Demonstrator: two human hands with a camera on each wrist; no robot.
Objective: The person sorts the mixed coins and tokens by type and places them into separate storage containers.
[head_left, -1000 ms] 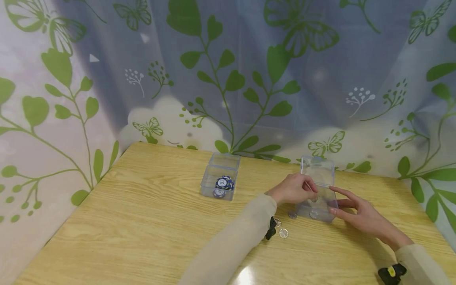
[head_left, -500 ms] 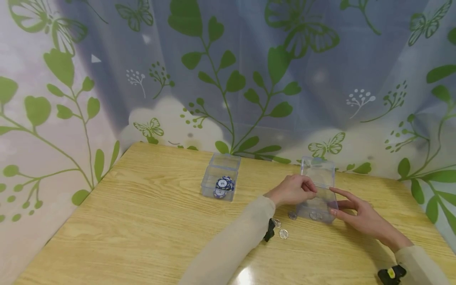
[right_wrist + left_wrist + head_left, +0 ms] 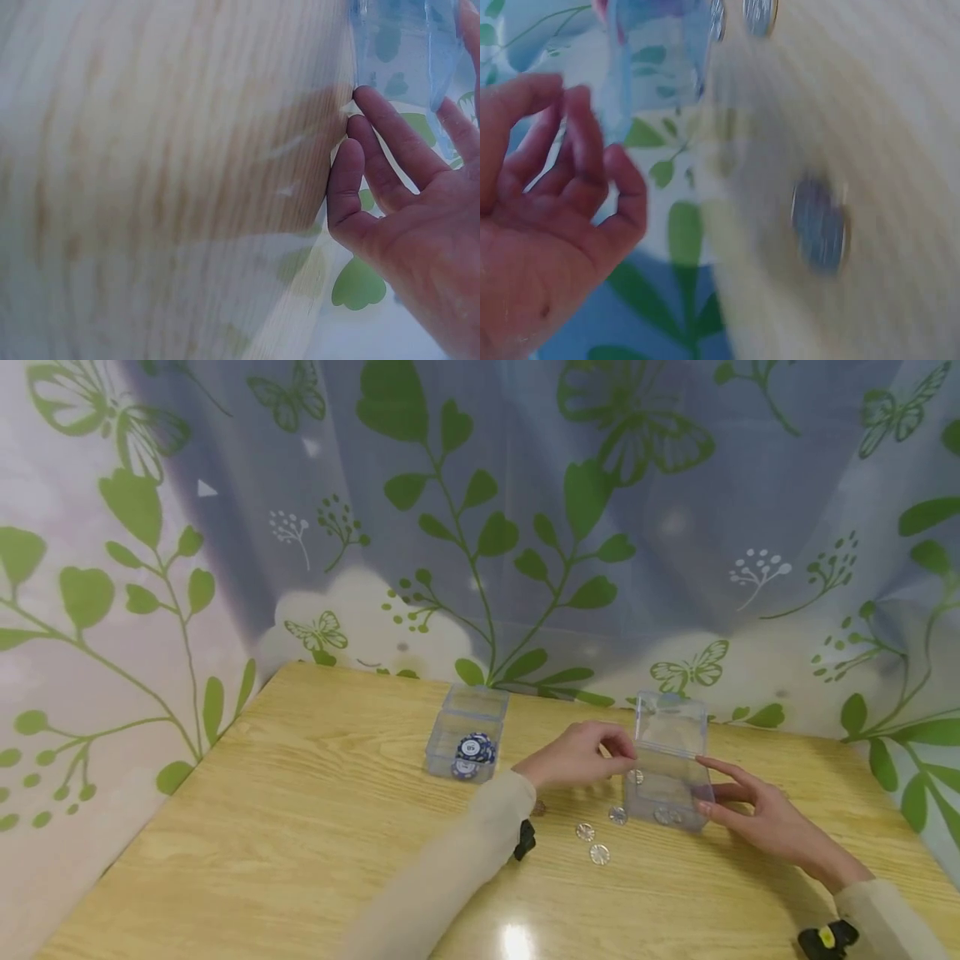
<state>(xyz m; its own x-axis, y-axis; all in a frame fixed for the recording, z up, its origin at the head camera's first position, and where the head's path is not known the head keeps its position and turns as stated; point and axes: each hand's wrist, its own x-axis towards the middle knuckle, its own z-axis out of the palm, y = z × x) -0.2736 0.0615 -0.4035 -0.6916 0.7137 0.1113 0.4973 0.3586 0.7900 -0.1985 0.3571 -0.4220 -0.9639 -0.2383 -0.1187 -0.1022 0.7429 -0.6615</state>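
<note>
On the right stands a clear hinged plastic box [image 3: 663,785] with its lid raised and silvery coin-like discs [image 3: 665,816] inside, near the front. My left hand [image 3: 577,756] is just left of this box, fingers loosely bent, thumb and index tips close together; the left wrist view shows nothing between them. One disc [image 3: 636,776] shows right below its fingertips, at the box's left side. More silvery discs [image 3: 599,854] lie on the table in front of the box and below my left wrist. My right hand [image 3: 765,818] touches the box's right side with extended fingers and thumb.
A second clear hinged box [image 3: 459,768], lid also raised, stands left of my left hand with several blue and white poker chips [image 3: 472,748] in it. The wooden table [image 3: 300,793] ends at a leaf-and-butterfly patterned curtain [image 3: 517,527] behind the boxes.
My left hand has let a disc go into the right box and moved left, off the box's middle. Discs hidden under that arm now show. My right hand stays at the box.
</note>
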